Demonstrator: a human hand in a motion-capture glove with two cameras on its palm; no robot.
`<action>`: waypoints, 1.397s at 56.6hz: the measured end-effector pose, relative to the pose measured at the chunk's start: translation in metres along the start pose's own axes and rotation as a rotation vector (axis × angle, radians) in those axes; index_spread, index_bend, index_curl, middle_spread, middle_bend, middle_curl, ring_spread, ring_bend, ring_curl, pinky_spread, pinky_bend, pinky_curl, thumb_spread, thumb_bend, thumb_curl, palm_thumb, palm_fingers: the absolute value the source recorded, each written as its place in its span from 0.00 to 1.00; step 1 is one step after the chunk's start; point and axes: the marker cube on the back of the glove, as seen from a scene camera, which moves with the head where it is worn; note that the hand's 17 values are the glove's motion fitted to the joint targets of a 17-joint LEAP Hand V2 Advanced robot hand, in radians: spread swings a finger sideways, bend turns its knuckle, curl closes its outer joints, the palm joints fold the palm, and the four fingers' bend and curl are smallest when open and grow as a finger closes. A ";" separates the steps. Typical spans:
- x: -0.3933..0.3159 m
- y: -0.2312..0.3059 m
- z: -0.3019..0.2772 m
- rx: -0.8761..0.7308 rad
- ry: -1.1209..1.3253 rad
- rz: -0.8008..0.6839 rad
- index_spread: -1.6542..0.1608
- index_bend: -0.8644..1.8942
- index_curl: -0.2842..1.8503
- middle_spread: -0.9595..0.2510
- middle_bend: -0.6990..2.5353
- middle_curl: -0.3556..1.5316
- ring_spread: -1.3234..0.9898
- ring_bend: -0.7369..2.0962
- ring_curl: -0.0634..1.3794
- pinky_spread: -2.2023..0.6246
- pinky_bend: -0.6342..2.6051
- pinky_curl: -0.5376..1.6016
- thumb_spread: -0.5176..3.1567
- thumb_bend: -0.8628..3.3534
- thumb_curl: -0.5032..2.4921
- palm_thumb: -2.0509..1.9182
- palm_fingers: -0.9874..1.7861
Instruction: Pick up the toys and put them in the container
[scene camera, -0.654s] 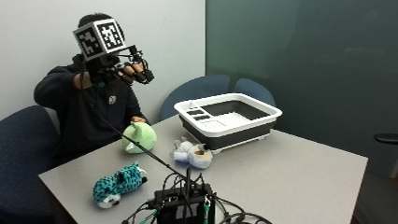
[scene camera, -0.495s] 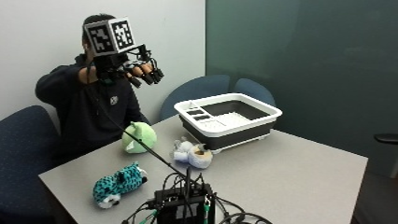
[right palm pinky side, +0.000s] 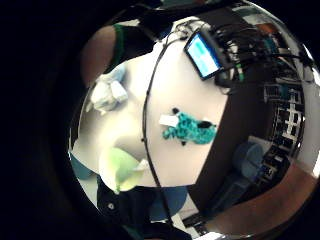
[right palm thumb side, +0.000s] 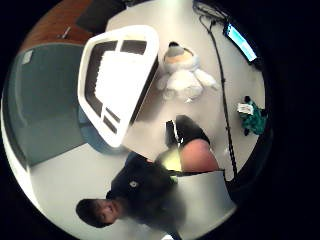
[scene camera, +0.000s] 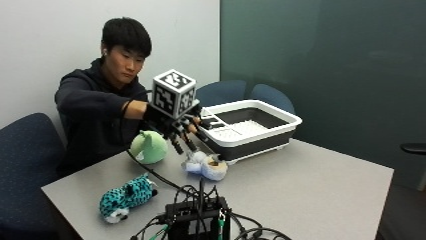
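three toys lie on the grey surface: a white plush toy just beside the container's near wall, a green plush toy close to the person's chest, and a teal spotted plush toy nearer the front edge. the container, a white tub with a dark base, stands at the far side and holds no toy. the gloved right hand hangs in the air above the white plush toy, fingers pointing down and spread apart, holding nothing. a black cable runs across the surface between the toys to a black device with a lit screen at the front edge. blue chairs stand behind the container.
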 end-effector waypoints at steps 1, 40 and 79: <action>-0.003 -0.002 0.008 -0.038 -0.012 -0.030 0.83 0.31 0.17 0.84 0.27 0.29 0.57 0.40 0.17 0.78 0.50 0.43 0.51 0.25 0.26 0.57 0.27; 0.019 -0.083 0.091 0.105 -0.138 -0.003 0.76 0.35 0.13 0.72 0.40 0.36 0.42 0.77 0.41 0.65 0.71 0.49 0.41 0.27 0.35 0.70 0.58; -0.203 0.001 -0.142 0.517 -0.296 -0.366 0.63 0.54 0.13 0.59 0.55 0.62 0.41 0.81 0.52 0.64 0.70 0.55 0.12 0.30 0.47 0.71 0.61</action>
